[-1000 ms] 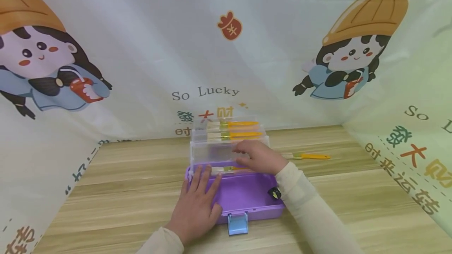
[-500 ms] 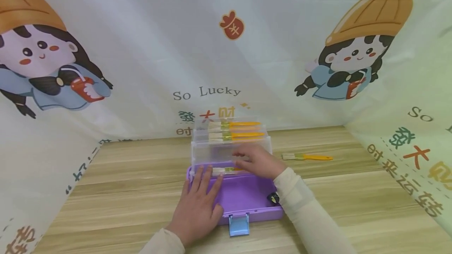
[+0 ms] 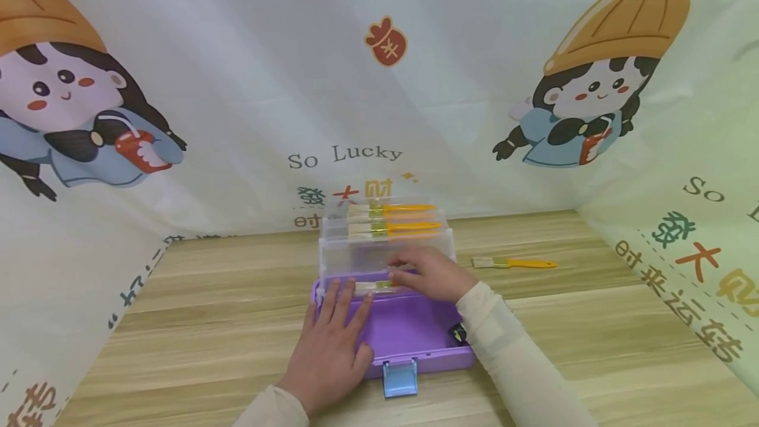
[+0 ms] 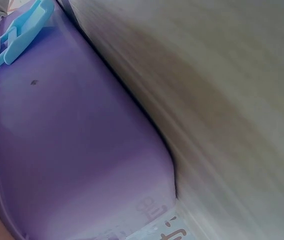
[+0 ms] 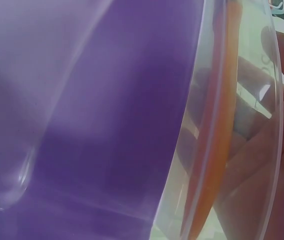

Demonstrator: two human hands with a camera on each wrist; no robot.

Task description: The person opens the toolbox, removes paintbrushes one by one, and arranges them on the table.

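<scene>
A purple case (image 3: pixel 409 325) stands unfolded on the table, its blue latch (image 3: pixel 400 379) toward me. Clear tiered trays (image 3: pixel 356 256) rise at its back. In the lowest tray lies a paintbrush (image 3: pixel 373 287) with pale bristles; its orange handle shows through the plastic in the right wrist view. My left hand (image 3: pixel 329 348) rests on the case's left side, fingers straight and spread. Over the handle of that brush hovers my right hand (image 3: pixel 435 273), fingers loosely bent, with a gap visible between thumb and forefinger. Its other fingertips are hidden in the head view.
Upper trays hold more orange-handled paintbrushes (image 3: pixel 409 226). Another paintbrush (image 3: pixel 512 263) lies on the wooden table (image 3: pixel 225 308) to the right. A small black object (image 3: pixel 458 333) sits at the case's right inner side. A printed cloth (image 3: pixel 237 84) hangs behind.
My right hand has shifted slightly left and down, covering more of the lowest brush's handle. The left hand stays in place.
</scene>
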